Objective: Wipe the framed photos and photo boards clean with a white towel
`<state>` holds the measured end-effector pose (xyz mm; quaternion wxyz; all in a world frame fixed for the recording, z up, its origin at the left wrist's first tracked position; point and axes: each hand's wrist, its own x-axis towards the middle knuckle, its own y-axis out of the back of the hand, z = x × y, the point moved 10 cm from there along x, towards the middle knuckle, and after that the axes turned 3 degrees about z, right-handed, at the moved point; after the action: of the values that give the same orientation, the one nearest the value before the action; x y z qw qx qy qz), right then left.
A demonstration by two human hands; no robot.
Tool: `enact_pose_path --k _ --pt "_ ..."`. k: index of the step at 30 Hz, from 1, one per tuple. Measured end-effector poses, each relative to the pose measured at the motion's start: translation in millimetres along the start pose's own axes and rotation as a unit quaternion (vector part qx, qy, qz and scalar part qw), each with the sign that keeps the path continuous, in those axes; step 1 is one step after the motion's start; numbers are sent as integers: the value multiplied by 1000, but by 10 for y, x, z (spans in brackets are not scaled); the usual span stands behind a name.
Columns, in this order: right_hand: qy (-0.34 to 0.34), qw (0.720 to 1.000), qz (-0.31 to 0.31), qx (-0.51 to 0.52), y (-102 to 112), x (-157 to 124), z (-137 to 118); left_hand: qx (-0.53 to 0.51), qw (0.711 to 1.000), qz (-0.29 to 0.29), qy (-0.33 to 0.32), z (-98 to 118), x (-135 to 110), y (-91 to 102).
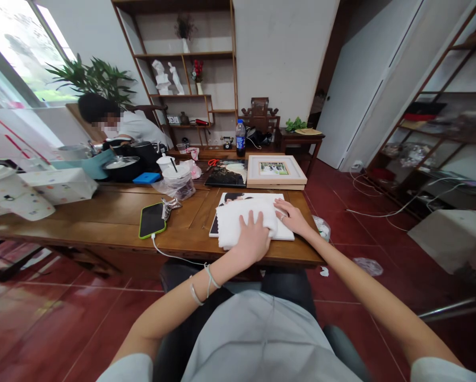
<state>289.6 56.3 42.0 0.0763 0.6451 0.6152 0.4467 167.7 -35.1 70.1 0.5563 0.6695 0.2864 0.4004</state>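
A white cloth (230, 220) lies folded over a flat picture panel (286, 233) at the table's near edge. Dark and white parts of the panel's image show past the cloth's far edge. My left hand (254, 237) rests on the cloth with its fingers spread, pressing it flat from above. At the panel's right side, my right hand (294, 217) lies with fingers stretched out toward the cloth's edge; whether its fingertips touch cloth or panel I cannot tell. Neither hand is closed around anything.
Behind the panel lie a framed photo (275, 168) and a dark picture (224, 174). A cola bottle (241, 139) stands beyond. Left are a charging phone (152, 220), a bagged cup (177, 180) and a paper cup (17, 191). Another person (138, 127) sits far left.
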Motion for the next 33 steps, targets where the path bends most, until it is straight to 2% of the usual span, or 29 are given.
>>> enact_pose_path --k 5,9,13,17,20,28,30,33 --pt "2 1000 5 5 -7 -4 20 -11 1000 28 10 -313 346 -181" --pt "1 1000 5 8 -3 -7 24 -10 998 43 50 -593 557 -288" --pt "-3 1000 1 2 -5 -2 23 -5 997 45 61 -664 610 -311" --pt "0 1000 1 1 -9 -2 13 -1 998 32 56 -627 515 -289" --pt "2 1000 0 -2 -14 -6 4 6 999 21 38 -522 356 -236" --pt "1 1000 -8 -16 -11 -7 -11 22 999 12 -28 43 -184 13" --pt "6 1000 -9 -15 -8 -5 -20 16 999 7 -36 102 -226 36" --pt "8 1000 -10 -18 -5 -1 -21 -1 999 3 -39 59 -161 10"
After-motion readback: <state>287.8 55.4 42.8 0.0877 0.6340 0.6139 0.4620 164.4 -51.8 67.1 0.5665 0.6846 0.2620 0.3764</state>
